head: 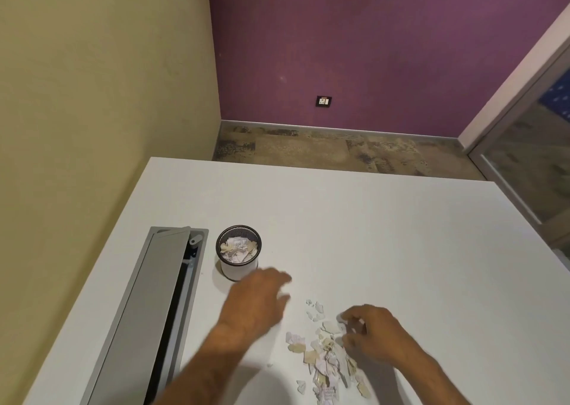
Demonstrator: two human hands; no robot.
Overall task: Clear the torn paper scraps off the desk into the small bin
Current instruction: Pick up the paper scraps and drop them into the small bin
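Broadly, the worktop (370, 226) is half cleared: the small bin (238, 256) by the cable tray (145, 306) already holds scraps, while the scrap pile (327, 358) lies near the front edge. Judging by this, gathering is under way. Right hand (370, 333) pinches scraps; left hand (262, 300), blurred, looks released. Next: lift the pinch to the bin. The pile's near end is cut off.
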